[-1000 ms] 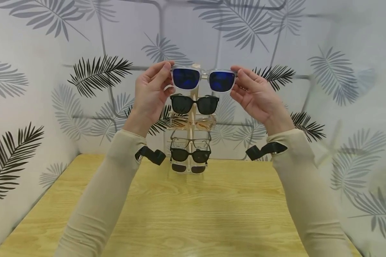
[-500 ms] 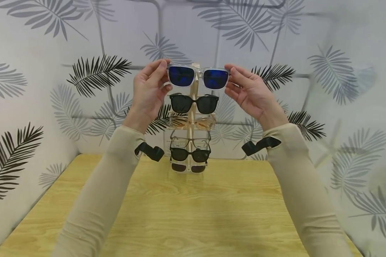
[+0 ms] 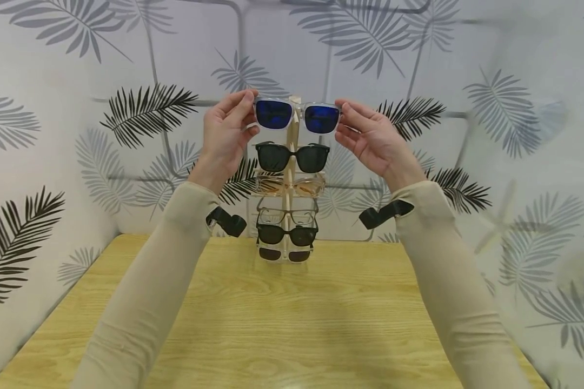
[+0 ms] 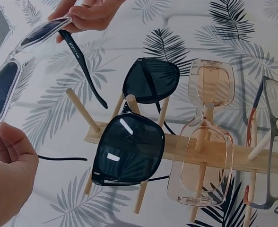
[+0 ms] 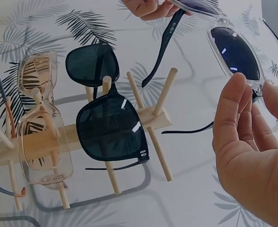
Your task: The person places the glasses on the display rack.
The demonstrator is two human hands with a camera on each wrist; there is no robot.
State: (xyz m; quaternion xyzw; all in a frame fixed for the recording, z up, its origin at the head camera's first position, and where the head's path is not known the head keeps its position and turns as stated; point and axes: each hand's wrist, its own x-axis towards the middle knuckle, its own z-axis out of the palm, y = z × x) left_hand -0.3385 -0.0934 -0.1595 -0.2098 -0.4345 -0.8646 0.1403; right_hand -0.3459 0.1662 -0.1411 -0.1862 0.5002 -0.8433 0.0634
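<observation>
Sunglasses with a clear frame and blue lenses are held level in front of the top of a wooden eyewear stand. My left hand pinches their left end between thumb and fingers. At the opposite end, my right hand pinches the frame near the hinge. Both wrist views show the black temples unfolded and pointing toward the stand, their tips apart from its bare top pegs. Just below, black sunglasses rest on the stand.
Further down the stand hang clear glasses with peach lenses, thin-framed glasses, another black pair and a clear-framed dark pair. The stand is at the back of a wood-grain table, before a leaf-patterned wall covering.
The blue-lensed sunglasses have shifted slightly left and away from me, toward the stand. My right hand has moved left with them; my left hand has moved only a little.
</observation>
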